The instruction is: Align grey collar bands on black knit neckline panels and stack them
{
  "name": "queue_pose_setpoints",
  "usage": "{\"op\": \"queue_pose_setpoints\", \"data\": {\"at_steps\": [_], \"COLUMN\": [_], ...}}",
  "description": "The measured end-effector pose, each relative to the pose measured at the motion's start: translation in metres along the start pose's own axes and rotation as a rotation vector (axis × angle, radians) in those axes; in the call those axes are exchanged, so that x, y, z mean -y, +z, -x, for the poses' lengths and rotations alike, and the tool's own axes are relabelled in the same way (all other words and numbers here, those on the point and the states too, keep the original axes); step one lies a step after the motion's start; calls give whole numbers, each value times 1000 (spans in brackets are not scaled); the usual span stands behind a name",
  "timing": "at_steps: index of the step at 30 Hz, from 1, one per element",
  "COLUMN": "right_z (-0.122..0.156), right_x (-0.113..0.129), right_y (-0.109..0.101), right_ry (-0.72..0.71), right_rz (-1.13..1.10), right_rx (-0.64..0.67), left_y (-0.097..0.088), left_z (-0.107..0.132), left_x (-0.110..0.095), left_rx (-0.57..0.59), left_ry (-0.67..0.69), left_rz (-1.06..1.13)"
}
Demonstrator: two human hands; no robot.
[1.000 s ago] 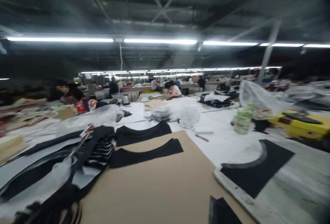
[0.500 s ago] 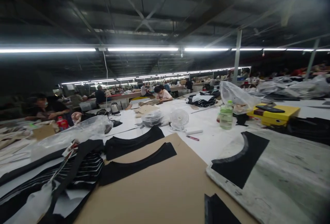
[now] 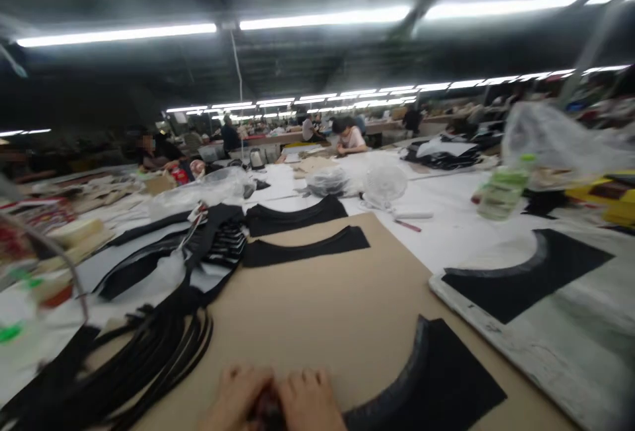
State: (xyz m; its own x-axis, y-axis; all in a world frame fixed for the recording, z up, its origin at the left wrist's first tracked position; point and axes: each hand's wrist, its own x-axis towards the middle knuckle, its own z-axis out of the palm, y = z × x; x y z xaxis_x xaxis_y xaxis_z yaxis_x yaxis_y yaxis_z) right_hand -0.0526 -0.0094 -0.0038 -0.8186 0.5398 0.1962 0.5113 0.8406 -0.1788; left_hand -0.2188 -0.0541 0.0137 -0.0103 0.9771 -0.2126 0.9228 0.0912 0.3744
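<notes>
At the bottom middle, my left hand and my right hand are close together over the tan board, both with curled fingers and blurred. Between them shows something dark and reddish, too smeared to name. Just right of my right hand lies a black curved fabric piece with a greyish band along its inner curve. Farther up the board rests another black curved piece, with a stack of similar pieces behind it.
Black strips are heaped at left. A worn whitish slab on the right bears another black curved piece. Behind stand a small fan, a green-capped bottle and a yellow box. A person sits across the table.
The view has tilted downward and turned left. Both my hands now show at the bottom, along with more of the near black piece and the black strips.
</notes>
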Motion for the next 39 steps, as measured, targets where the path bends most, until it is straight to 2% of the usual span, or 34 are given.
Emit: {"op": "queue_pose_setpoints", "data": {"at_steps": [3,7,14,28,39], "right_z": [-3,-8,-7,-9,2], "right_x": [5,4,2,-3,-6], "right_y": [6,4,2,4,19], "right_ry": [149,123,111,144,93], "right_rz": [-154,-238,-278,-358,-453], "right_rx": [136,205,184,260,156], "left_y": [-1,-8,-3,-4,-2], "left_z": [5,4,5,7,4], "left_x": [6,11,15,20,12], "left_rx": [83,114,92,107,63], "left_ry": [61,19,60,113,149], "left_rz": [24,86,120,167,221]}}
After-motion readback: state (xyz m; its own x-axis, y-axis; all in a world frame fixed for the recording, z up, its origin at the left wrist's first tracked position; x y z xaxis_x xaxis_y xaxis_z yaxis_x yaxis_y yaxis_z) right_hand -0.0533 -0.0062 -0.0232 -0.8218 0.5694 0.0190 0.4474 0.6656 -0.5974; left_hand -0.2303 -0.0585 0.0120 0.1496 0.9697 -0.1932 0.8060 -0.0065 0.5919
